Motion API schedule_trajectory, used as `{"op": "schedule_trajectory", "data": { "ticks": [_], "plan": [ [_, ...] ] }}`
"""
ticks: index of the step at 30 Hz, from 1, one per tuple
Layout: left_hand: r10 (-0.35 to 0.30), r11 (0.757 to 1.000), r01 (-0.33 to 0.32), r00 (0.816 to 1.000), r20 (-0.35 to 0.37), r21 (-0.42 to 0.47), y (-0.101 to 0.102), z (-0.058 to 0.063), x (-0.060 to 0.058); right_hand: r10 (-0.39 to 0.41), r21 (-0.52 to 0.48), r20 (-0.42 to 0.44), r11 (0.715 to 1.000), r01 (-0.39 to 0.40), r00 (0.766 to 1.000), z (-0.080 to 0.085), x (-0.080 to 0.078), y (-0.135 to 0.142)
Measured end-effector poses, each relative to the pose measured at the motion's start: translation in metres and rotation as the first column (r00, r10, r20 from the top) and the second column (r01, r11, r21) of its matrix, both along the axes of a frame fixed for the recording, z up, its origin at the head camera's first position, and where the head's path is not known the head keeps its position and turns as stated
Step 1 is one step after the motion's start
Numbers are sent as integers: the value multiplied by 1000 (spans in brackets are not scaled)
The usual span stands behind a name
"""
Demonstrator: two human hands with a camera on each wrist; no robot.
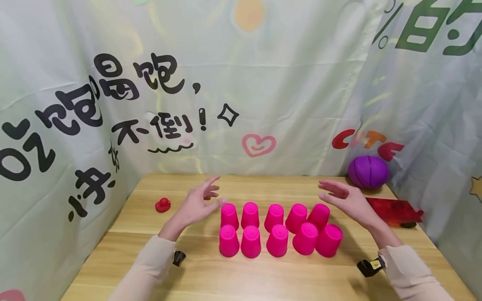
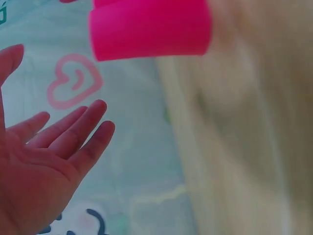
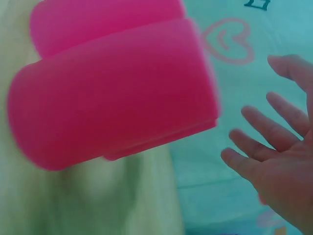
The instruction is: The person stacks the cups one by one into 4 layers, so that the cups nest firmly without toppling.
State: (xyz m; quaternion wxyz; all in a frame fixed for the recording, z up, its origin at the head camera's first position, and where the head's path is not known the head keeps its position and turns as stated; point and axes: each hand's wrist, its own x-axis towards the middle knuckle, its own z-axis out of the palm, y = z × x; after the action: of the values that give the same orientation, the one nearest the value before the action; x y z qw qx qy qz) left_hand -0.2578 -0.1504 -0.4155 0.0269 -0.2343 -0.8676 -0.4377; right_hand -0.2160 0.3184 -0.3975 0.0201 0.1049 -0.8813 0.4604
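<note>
Several pink cups (image 1: 277, 241) stand upside down on the wooden table in two rows, a front one and a back one. At the right end the cups crowd together and overlap in the head view. My left hand (image 1: 198, 202) hovers by the left end of the back row, fingers spread and holding nothing; its thumb tip overlaps the top of the leftmost back cup (image 1: 229, 216). Over the right end my right hand (image 1: 348, 201) is raised, palm turned inward, fingers extended and nothing in them. In the right wrist view a cup (image 3: 117, 93) looms large beside the right hand (image 3: 281, 147).
A small red toy (image 1: 162, 205) lies left of the left hand. Behind the right hand are a purple ball (image 1: 368, 172) and a red toy vehicle (image 1: 395, 211). A printed cloth (image 1: 286, 104) hangs around the table's (image 1: 263, 280) back and sides.
</note>
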Motion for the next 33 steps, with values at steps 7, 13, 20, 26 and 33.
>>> {"op": "schedule_trajectory", "data": {
  "ticks": [7, 13, 20, 26, 33],
  "plan": [
    [-34, 999, 35, 993, 109, -2, 1, -22, 6, 51, -61, 69, 997, -47, 996, -26, 4, 9],
    [-63, 998, 60, 984, 169, 24, 2, -33, 8, 30, -4, 119, 1000, -30, 992, -39, 7, 10],
    [-85, 996, 81, 978, 191, 26, 7, -39, 10, 8, 21, 155, 1000, -11, 988, -48, 6, 10],
    [-118, 993, 111, 967, 225, 45, 9, -46, 9, -6, 41, 149, 999, 0, 989, -49, 7, 8],
    [-130, 991, 119, 964, 232, 60, 10, -48, 7, -25, 86, 130, 996, 14, 991, -49, 8, 7]
  ]
}}
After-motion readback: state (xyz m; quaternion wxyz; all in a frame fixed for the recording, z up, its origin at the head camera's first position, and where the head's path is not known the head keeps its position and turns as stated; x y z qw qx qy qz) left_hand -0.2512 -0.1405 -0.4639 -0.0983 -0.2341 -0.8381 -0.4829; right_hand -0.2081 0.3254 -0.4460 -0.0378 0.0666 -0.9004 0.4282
